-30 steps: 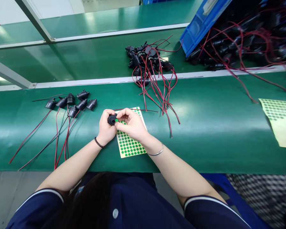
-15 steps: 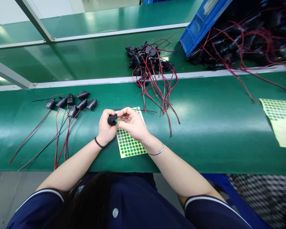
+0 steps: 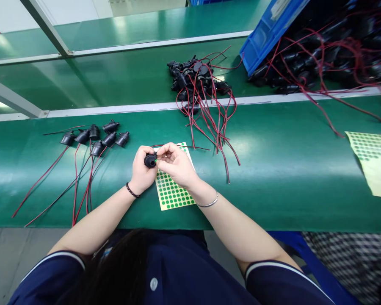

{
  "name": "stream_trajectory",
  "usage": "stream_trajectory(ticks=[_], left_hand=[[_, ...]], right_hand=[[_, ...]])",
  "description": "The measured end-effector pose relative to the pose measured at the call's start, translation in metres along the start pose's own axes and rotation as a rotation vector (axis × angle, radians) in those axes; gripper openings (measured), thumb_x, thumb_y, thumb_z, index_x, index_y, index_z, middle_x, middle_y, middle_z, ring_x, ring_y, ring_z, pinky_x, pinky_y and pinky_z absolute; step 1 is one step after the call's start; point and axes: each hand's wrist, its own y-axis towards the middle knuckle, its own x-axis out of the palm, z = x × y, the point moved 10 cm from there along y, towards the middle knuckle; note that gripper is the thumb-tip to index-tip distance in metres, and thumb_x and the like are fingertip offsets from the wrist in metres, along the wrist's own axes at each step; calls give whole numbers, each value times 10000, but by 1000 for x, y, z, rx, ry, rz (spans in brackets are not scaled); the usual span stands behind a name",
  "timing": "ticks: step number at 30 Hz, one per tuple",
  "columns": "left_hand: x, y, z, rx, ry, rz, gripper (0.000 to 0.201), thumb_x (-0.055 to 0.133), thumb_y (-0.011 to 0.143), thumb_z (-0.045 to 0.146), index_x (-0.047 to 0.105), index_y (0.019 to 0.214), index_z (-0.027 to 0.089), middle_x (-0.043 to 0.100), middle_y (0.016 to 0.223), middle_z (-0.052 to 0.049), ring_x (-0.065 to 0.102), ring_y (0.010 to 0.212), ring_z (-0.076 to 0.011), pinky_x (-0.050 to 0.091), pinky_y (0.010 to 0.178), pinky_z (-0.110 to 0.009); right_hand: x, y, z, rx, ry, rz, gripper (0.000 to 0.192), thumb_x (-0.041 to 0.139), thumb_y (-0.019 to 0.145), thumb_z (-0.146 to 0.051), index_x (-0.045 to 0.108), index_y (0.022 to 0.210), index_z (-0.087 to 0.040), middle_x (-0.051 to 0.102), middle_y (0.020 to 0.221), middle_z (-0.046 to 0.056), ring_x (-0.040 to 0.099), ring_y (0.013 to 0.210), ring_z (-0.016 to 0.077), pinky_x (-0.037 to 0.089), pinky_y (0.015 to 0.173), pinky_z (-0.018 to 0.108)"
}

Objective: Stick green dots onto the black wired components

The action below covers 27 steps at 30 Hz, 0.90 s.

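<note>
Since the earlier frame, the green dot has moved from the right hand (image 3: pixel 177 166) onto the black part (image 3: pixel 150 160), gripped in the left hand's (image 3: pixel 142 171) fingers over the sticker sheet (image 3: pixel 172 191); right fingers pinch its edge. Poor pressing could leave the dot crooked. Green counter (image 3: pixel 273 186), wired parts (image 3: pixel 95 137), pile (image 3: pixel 200 84).

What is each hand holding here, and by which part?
The left hand holds a black wired connector by its round body. The right hand pinches at its front face; whether it holds a sticker cannot be told.
</note>
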Motion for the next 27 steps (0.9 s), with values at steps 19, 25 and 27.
stream_trajectory(ticks=[19,25,27], left_hand=[[30,-12,-40,-473,-638,-201,413,751,757,314,465,1051,263,551,1009,18,576,917,-128,469,890,-288],[33,-9,-34,-414,-590,-243,384,759,797,371,521,1070,246,540,1034,0,556,956,-133,478,924,-280],[34,-7,-29,-406,-602,-241,421,762,799,359,534,1136,251,562,1056,-10,565,983,-138,486,945,-285]], right_hand=[[-22,11,-15,-137,-258,38,334,646,860,-464,686,1088,-224,701,1082,75,664,922,188,566,774,334],[-21,10,-17,-150,-229,46,249,678,841,-446,683,897,-204,711,874,32,646,784,159,537,725,309],[-24,9,-20,-166,-242,71,228,672,849,-428,668,866,-200,697,818,16,628,736,147,523,710,301]])
